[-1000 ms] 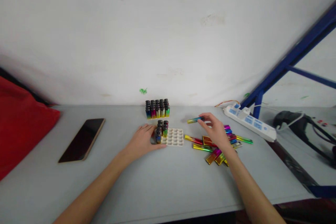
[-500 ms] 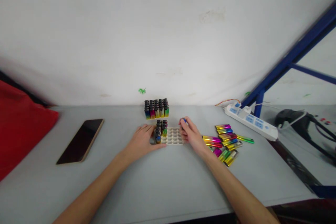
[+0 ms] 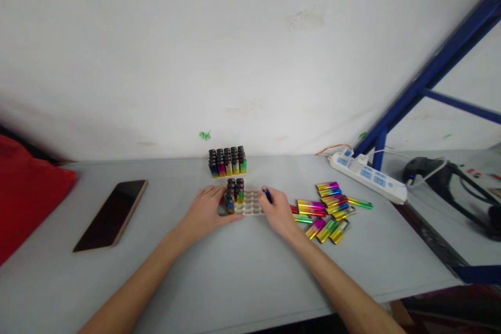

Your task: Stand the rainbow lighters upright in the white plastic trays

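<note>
A pale tray (image 3: pixel 250 202) with rows of holes lies on the table in front of me. Black-topped lighters (image 3: pixel 230 203) stand upright in its left columns; the other visible holes hold nothing. My left hand (image 3: pixel 207 211) curls around the tray's left end, thumb along the front edge. At the right end, my right hand (image 3: pixel 276 206) grips a blue lighter (image 3: pixel 267 194) close over the tray. Its lower end is hidden by my fingers, so I cannot tell whether it sits in a hole. Several shiny coloured lighters (image 3: pixel 329 227) lie loose right of that hand.
A block of upright lighters (image 3: pixel 228 163) stands behind the tray, near the wall. A phone (image 3: pixel 111 215) lies on the left, by a red cloth or bag (image 3: pixel 27 193). To the right are a white power strip (image 3: pixel 368 177), a black strapped device (image 3: pixel 446 182) and a blue frame (image 3: pixel 415 88).
My right hand has brought the blue lighter down closer to the tray's right end. My left hand keeps its place on the tray. The whole view has shifted slightly.
</note>
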Tool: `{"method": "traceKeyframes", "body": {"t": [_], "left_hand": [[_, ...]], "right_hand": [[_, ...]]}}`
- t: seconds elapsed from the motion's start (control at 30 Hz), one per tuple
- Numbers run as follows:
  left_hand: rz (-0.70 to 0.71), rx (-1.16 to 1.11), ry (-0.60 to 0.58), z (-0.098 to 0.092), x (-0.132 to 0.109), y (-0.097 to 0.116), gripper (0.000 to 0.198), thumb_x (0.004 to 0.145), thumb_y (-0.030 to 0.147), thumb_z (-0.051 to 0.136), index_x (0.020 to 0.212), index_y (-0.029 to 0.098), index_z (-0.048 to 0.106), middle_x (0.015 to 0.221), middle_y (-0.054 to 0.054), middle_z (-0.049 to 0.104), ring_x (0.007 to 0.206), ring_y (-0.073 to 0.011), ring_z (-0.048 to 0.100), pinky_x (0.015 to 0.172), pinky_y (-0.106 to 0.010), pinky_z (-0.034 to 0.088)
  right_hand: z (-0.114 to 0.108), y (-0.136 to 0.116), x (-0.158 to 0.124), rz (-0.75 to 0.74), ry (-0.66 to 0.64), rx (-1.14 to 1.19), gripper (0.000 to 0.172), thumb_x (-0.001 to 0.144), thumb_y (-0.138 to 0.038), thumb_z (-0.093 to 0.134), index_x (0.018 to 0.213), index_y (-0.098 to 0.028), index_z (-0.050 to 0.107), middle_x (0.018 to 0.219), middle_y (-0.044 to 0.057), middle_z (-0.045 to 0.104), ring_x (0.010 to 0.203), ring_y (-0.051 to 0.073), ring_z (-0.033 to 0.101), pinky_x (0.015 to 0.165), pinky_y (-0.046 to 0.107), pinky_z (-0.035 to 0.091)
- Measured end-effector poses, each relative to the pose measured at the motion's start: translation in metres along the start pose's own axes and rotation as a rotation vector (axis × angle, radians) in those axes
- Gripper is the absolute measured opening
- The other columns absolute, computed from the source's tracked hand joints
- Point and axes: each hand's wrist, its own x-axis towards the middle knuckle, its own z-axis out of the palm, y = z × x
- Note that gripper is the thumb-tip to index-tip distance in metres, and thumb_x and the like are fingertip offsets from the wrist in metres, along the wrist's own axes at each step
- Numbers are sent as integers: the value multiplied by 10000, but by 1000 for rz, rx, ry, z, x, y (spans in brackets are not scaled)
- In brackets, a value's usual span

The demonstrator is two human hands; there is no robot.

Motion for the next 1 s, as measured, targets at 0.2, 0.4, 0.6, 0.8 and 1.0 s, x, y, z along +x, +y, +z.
{"method": "traceKeyframes", "body": {"t": [0.2, 0.4, 0.6, 0.8, 1.0], "left_hand": [[-4, 0, -12, -1, -1, 2, 642, 784, 704, 816, 1160, 194, 718, 1181, -139, 786, 1120, -373, 706, 1037, -506, 528], [-7, -11, -6, -1, -1, 4, 657, 776, 726, 812, 1162, 203, 719, 1189, -139, 789, 1126, -367, 706, 1034, -487, 521], [-15, -18, -21, -4, -1, 6, 631, 776, 671, 845, 1159, 188, 711, 1202, -145, 780, 1151, -378, 699, 1033, -495, 519], [-9, -32, -11, -3, -1, 5, 612, 772, 679, 847, 1124, 198, 708, 1182, -134, 782, 1146, -372, 699, 1039, -492, 516], [5, -21, -16, -2, -1, 4, 594, 781, 677, 838, 1113, 202, 708, 1165, -128, 784, 1125, -367, 701, 1025, -492, 522]], "right_hand": [[-5, 1, -2, -79, -42, 20, 395, 1067, -583, 435, 864, -250, 501, 707, -29, 557, 687, 177, 535, 657, 287, 394], [-9, -3, -4, -350, -47, -209, 353, 1125, -467, 422, 880, -241, 536, 913, 52, 613, 888, 224, 592, 806, 322, 446], [-4, -2, -4, -292, -114, -229, 341, 1139, -434, 462, 866, -240, 528, 751, -1, 623, 711, 194, 598, 689, 298, 396], [1, 1, -3, -371, -150, -403, 230, 1120, -365, 545, 957, -217, 608, 895, 53, 730, 830, 230, 671, 764, 315, 457], [2, -4, -2, -428, -197, -562, 188, 1112, -358, 570, 1105, -191, 657, 1034, 95, 765, 963, 256, 715, 848, 344, 511]]}}
